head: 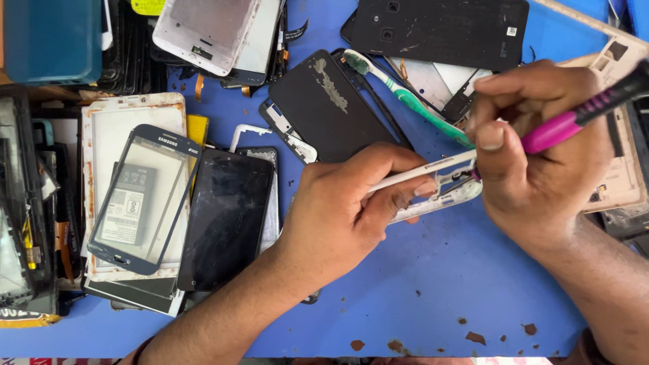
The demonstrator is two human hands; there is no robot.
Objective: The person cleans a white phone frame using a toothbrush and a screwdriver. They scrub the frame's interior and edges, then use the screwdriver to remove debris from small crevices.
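Note:
My left hand point(341, 209) grips a white phone frame point(441, 186) and holds it tilted just above the blue table point(439, 284). My right hand point(541, 149) holds a screwdriver point(574, 118) with a pink and black handle. Its tip touches the upper end of the white frame, between my two hands. A green and white toothbrush point(412, 101) lies just behind the frame, on top of black phone parts.
Dismantled phones crowd the left and back: a dark blue glass front panel point(145, 196), a black screen point(226, 220), a black back cover point(331, 108), a large black cover point(439, 30), a gold frame point(625, 176). A teal box point(51, 40) sits far left. Rust-coloured chips dot the table's near edge.

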